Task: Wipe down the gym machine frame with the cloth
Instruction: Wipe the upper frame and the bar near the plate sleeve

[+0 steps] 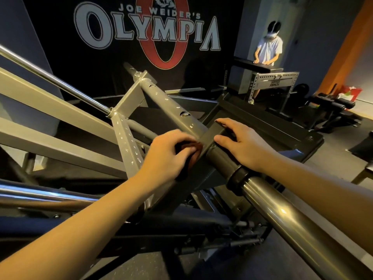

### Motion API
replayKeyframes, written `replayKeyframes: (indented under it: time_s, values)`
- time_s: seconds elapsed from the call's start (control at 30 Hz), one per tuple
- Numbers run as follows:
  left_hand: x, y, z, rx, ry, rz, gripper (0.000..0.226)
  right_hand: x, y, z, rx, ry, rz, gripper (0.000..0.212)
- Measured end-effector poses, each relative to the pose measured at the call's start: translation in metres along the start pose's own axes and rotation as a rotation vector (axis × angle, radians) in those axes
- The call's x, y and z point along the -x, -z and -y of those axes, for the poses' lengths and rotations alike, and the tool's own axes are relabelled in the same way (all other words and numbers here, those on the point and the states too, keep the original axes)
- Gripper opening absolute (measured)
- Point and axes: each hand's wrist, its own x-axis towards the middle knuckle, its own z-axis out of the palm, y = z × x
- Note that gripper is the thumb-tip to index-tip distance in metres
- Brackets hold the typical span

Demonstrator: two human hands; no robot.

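the left hand (168, 153) is gripping a reddish-brown cloth (196, 149) against the grey gym machine frame (129, 142), while the right hand (240, 142) is resting flat, fingers straight, on its dark bracket (211, 138).

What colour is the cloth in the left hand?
Reddish-brown cloth, mostly hidden by the left hand; head view.

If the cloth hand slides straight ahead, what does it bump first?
Probably the dark bracket on the tube; the left hand and cloth sit right against it, with the right hand just beyond.
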Motion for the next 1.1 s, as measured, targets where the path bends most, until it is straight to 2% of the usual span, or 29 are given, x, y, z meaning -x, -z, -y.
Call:
replayKeyframes:
  time_s: [0.07, 0.17, 0.27, 0.33, 0.5, 0.6, 0.77, 0.97, 1.1]
  values:
    - [-0.016, -0.011, -0.012, 0.04, -0.019, -0.042, 0.021, 0.001, 0.002, 0.001, 0.021, 0.006, 0.009, 0.057]
    - [0.007, -0.005, -0.007, 0.049, -0.019, -0.007, 0.023, 0.001, 0.001, 0.001, 0.017, 0.003, 0.013, 0.057]
    - [0.05, 0.011, 0.01, 0.017, 0.086, 0.032, 0.023, 0.001, -0.001, 0.001, 0.007, 0.004, -0.002, 0.056]
    - [0.049, 0.013, 0.014, -0.005, 0.141, 0.037, 0.022, 0.001, -0.002, 0.001, 0.013, 0.011, -0.009, 0.056]
    - [-0.018, -0.019, -0.022, 0.065, 0.038, -0.093, 0.018, 0.002, 0.001, 0.006, 0.039, 0.016, -0.002, 0.054]
    - [-0.007, -0.019, -0.018, 0.082, 0.032, -0.081, 0.02, 0.002, 0.001, 0.003, 0.015, 0.009, 0.005, 0.052]
    - [0.051, 0.003, 0.015, 0.038, 0.196, -0.066, 0.021, 0.001, -0.001, 0.0, -0.07, -0.01, -0.013, 0.047]
    - [-0.032, -0.03, -0.023, 0.107, 0.07, -0.138, 0.019, 0.002, 0.0, 0.001, -0.069, -0.012, -0.003, 0.045]
    - [-0.006, -0.023, -0.013, 0.125, 0.062, -0.12, 0.021, 0.001, 0.002, -0.002, -0.119, -0.03, 0.014, 0.044]
